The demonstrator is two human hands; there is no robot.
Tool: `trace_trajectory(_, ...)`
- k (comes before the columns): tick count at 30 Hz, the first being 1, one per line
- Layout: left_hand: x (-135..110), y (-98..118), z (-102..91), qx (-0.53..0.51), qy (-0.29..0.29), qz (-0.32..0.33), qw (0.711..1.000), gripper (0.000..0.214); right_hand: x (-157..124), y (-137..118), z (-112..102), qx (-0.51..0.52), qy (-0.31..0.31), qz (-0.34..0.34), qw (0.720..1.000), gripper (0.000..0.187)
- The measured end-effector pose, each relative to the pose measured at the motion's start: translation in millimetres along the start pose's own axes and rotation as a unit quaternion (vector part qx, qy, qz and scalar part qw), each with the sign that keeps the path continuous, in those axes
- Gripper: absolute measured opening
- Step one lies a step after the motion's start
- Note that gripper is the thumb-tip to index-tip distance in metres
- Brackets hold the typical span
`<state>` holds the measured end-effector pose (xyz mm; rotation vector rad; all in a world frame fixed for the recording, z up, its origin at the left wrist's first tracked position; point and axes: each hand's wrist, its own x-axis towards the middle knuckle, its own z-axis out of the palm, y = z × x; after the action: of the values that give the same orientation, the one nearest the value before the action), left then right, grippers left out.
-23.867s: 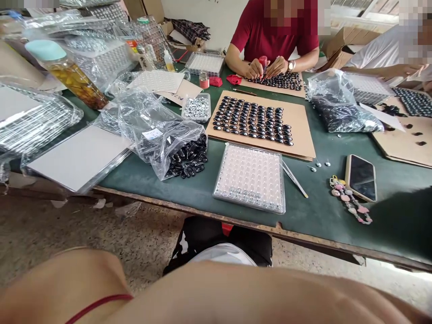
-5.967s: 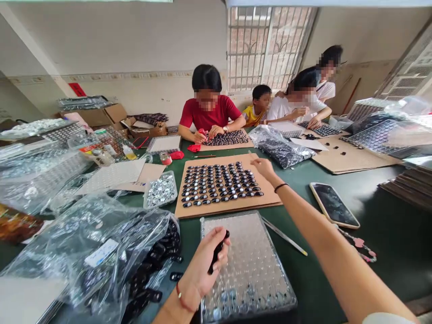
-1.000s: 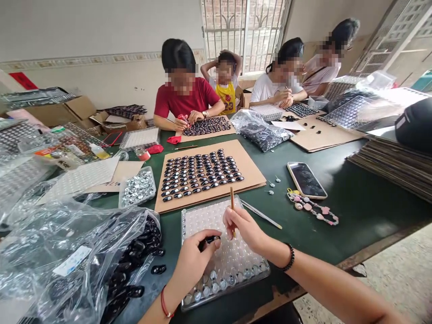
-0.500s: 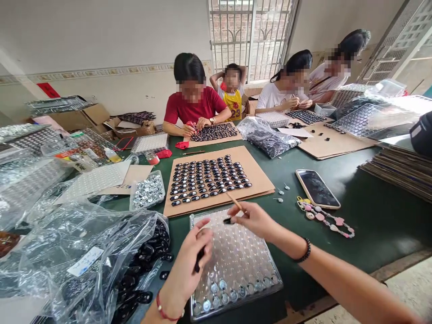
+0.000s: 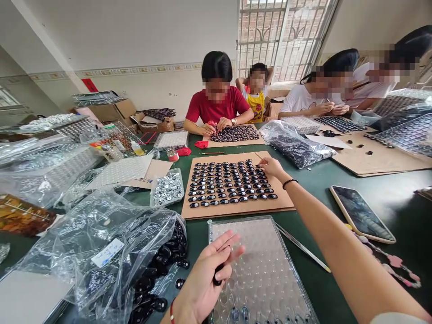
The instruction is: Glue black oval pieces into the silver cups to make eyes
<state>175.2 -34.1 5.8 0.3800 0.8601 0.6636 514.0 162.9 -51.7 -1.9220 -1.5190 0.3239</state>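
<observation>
My left hand [image 5: 211, 276] hovers over the near part of a clear plastic tray of round cells [image 5: 259, 252]. Its fingers curl around a glossy black oval piece [image 5: 218, 273]. My right hand [image 5: 272, 167] reaches to the far right of a brown cardboard sheet [image 5: 236, 213], pinching a thin wooden stick [image 5: 259, 155]. At its fingertips is another black oval piece [image 5: 258, 166], level with the end of a row; whether it is still gripped is unclear. Rows of black oval pieces with pale shiny spots [image 5: 219, 184] cover the cardboard.
Left of the tray, a clear plastic bag [image 5: 111, 234] spills black pieces. A box of small silvery discs [image 5: 167, 188] stands behind it. Tweezers [image 5: 303, 247] and a phone [image 5: 362, 213] lie right. Across the table, a person in red [image 5: 218, 108] works at another cardboard sheet.
My right hand has moved from above the tray to the far right of the cardboard, with the stick and a black piece. My left hand stays over the tray. The view has swung left.
</observation>
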Motion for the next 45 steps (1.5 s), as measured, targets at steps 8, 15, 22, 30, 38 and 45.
trace_trajectory(8,1.6,2.2,-1.5,0.061,-0.024,0.018,0.998,0.038,4.6,0.2,3.0,-0.013,-0.037,0.006,0.999,0.018)
trace_trajectory(15,5.8,-1.0,-0.7,0.084,-0.012,0.029,0.996,0.031,-57.9,-30.9,-21.9,0.079,0.016,-0.042,0.996,0.022)
trace_trajectory(22,11.7,-9.2,-5.0,0.072,-0.054,0.068,0.994,0.022,-211.6,-74.2,-48.5,0.216,-0.053,-0.111,0.969,0.035)
trace_trajectory(30,18.3,-14.4,-7.3,0.138,-0.086,0.082,0.983,0.011,-321.2,-92.5,-43.0,0.364,-0.028,-0.082,0.927,0.043)
trace_trajectory(38,19.2,-15.2,-7.2,0.212,-0.117,0.097,0.965,0.023,-346.0,-98.4,-41.6,0.248,-0.106,-0.141,0.953,0.032)
trace_trajectory(45,16.8,-13.2,-4.8,0.225,-0.096,0.11,0.963,0.021,-333.7,-135.9,-20.6,0.121,-0.168,-0.225,0.952,0.021)
